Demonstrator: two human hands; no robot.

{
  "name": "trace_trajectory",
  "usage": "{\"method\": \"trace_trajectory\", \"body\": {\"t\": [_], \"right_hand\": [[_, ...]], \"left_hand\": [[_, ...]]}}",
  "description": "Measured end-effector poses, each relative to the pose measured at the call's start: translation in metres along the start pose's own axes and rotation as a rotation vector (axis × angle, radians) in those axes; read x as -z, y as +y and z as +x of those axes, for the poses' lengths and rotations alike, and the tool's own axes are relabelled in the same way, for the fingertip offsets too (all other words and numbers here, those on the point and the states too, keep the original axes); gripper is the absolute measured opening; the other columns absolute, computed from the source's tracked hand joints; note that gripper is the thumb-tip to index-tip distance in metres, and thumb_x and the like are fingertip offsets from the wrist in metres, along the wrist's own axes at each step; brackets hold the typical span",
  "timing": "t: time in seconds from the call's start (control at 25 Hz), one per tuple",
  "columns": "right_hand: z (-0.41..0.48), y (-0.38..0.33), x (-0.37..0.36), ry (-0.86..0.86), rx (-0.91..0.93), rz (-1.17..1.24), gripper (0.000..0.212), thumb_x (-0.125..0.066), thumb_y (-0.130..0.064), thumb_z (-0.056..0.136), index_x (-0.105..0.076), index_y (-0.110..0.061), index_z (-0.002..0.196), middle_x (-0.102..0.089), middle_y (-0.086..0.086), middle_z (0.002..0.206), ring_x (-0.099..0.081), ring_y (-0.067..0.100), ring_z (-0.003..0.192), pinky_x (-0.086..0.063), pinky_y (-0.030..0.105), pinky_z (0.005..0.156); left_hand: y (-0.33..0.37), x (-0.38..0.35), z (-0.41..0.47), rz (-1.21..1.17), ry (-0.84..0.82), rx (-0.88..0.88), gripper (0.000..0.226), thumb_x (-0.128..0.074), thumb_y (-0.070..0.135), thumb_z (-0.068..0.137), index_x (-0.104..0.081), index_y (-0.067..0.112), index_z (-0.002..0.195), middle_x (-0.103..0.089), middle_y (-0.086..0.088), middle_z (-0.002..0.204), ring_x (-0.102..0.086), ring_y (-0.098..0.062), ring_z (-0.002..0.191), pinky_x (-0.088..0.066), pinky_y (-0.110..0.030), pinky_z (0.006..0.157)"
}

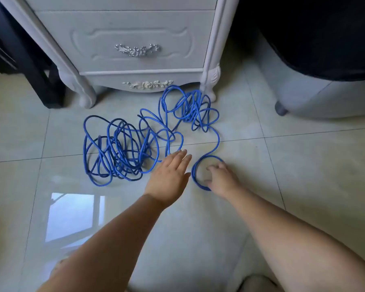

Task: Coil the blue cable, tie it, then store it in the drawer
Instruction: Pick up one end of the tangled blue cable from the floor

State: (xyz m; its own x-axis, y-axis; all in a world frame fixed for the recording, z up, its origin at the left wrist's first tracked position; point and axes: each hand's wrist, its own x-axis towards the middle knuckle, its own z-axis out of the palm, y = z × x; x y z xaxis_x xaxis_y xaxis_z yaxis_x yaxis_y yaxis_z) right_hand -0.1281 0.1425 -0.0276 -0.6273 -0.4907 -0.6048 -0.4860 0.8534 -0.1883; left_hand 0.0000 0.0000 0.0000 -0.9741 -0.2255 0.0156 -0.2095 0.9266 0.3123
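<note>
A long blue cable (pixel 118 148) lies loose on the tiled floor in two tangled heaps, one at the left and one nearer the cabinet. From the far heap a strand runs down into a small loop by my hands. My right hand (pixel 222 179) rests on that loop, fingers curled over the cable. My left hand (pixel 169 175) hovers flat just left of the loop, fingers spread, holding nothing. The drawer (pixel 135 41) with a silver handle is shut in the white cabinet behind the cable.
The white cabinet stands on curved legs (pixel 82 89) at the back. A dark furniture leg (pixel 44 81) is at the left, a grey bin or appliance (pixel 325 95) at the right. Glossy floor tiles (pixel 303 165) surround the cable.
</note>
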Motion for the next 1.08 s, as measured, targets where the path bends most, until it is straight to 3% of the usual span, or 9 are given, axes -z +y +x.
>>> {"method": "trace_trajectory", "body": {"t": [0.08, 0.16, 0.36, 0.52, 0.64, 0.72, 0.8, 0.92, 1.08], "right_hand": [[0.009, -0.001, -0.005, -0.033, 0.041, -0.086, 0.063, -0.068, -0.051, 0.08, -0.052, -0.022, 0.133, -0.042, 0.007, 0.138, -0.034, 0.028, 0.133, -0.031, 0.033, 0.109], [0.013, -0.001, -0.013, -0.073, 0.079, -0.179, 0.061, -0.072, -0.054, 0.075, -0.056, -0.022, 0.124, -0.043, 0.006, 0.132, -0.031, 0.028, 0.13, -0.027, 0.032, 0.11], [0.012, 0.001, -0.03, 0.001, 0.142, -0.298, 0.026, -0.056, -0.025, 0.094, -0.06, -0.015, 0.117, -0.047, 0.007, 0.129, -0.037, 0.028, 0.126, -0.029, 0.032, 0.104], [0.0, -0.009, 0.005, -0.078, 0.146, 0.073, 0.003, -0.056, -0.02, 0.095, -0.055, -0.017, 0.095, -0.066, 0.011, 0.106, -0.061, 0.031, 0.103, -0.042, 0.032, 0.075], [-0.018, -0.026, 0.059, -0.097, 0.185, 0.337, 0.007, -0.065, -0.024, 0.089, -0.06, -0.019, 0.089, -0.07, 0.003, 0.083, -0.067, 0.023, 0.086, -0.049, 0.031, 0.075], [-0.037, -0.042, 0.098, -0.063, 0.257, 0.444, 0.007, -0.068, -0.021, 0.086, -0.066, -0.015, 0.09, -0.064, 0.001, 0.072, -0.063, 0.02, 0.073, -0.05, 0.031, 0.073], [-0.06, -0.056, 0.136, -0.049, 0.319, 0.528, 0.004, -0.068, -0.016, 0.088, -0.065, -0.013, 0.087, -0.059, 0.004, 0.072, -0.056, 0.013, 0.061, -0.048, 0.024, 0.063], [-0.1, -0.073, 0.189, -0.01, 0.372, 0.512, 0.006, -0.065, -0.014, 0.091, -0.065, -0.015, 0.085, -0.054, 0.002, 0.065, -0.047, 0.005, 0.046, -0.037, 0.014, 0.044], [-0.142, -0.094, 0.243, 0.119, 0.449, 0.584, 0.003, -0.069, -0.012, 0.089, -0.068, -0.014, 0.091, -0.053, -0.001, 0.063, -0.047, 0.01, 0.048, -0.042, 0.018, 0.048]], "left_hand": [[-0.002, -0.008, 0.008, -0.022, -0.029, 0.016, 0.051, -0.067, 0.025, 0.088, -0.055, 0.007, 0.135, -0.057, -0.012, 0.138, -0.054, -0.032, 0.127, -0.043, -0.042, 0.105], [-0.001, -0.013, 0.009, 0.009, -0.033, -0.009, 0.053, -0.074, 0.023, 0.083, -0.059, 0.007, 0.13, -0.06, -0.012, 0.135, -0.057, -0.031, 0.124, -0.044, -0.039, 0.103], [-0.005, -0.012, 0.004, 0.018, -0.042, -0.05, 0.051, -0.073, 0.014, 0.082, -0.059, 0.006, 0.131, -0.059, -0.012, 0.136, -0.056, -0.03, 0.126, -0.039, -0.037, 0.105], [-0.003, 0.017, 0.005, -0.038, -0.18, 0.041, 0.056, -0.046, 0.004, 0.096, -0.035, 0.014, 0.15, -0.035, -0.004, 0.156, -0.033, -0.023, 0.143, -0.038, -0.039, 0.112], [0.001, 0.053, 0.017, -0.013, -0.243, 0.068, 0.069, -0.038, -0.003, 0.094, -0.02, 0.023, 0.155, -0.018, 0.004, 0.162, -0.024, -0.02, 0.145, -0.042, -0.038, 0.106], [0.004, 0.081, 0.027, -0.008, -0.273, 0.042, 0.061, -0.039, 0.004, 0.099, -0.024, 0.027, 0.153, -0.02, 0.006, 0.162, -0.027, -0.02, 0.144, -0.041, -0.037, 0.104], [0.009, 0.113, 0.033, -0.044, -0.277, 0.022, 0.047, -0.041, 0.015, 0.102, -0.038, 0.029, 0.147, -0.039, 0.004, 0.153, -0.041, -0.022, 0.134, -0.043, -0.037, 0.098], [0.02, 0.171, 0.041, 0.015, -0.241, 0.022, 0.027, -0.041, 0.026, 0.103, -0.057, 0.024, 0.125, -0.064, -0.003, 0.117, -0.059, -0.028, 0.103, -0.044, -0.034, 0.074], [0.035, 0.25, 0.035, -0.077, -0.106, 0.021, 0.021, -0.051, 0.027, 0.099, -0.068, 0.019, 0.109, -0.068, -0.007, 0.095, -0.057, -0.026, 0.085, -0.043, -0.035, 0.073]]}}
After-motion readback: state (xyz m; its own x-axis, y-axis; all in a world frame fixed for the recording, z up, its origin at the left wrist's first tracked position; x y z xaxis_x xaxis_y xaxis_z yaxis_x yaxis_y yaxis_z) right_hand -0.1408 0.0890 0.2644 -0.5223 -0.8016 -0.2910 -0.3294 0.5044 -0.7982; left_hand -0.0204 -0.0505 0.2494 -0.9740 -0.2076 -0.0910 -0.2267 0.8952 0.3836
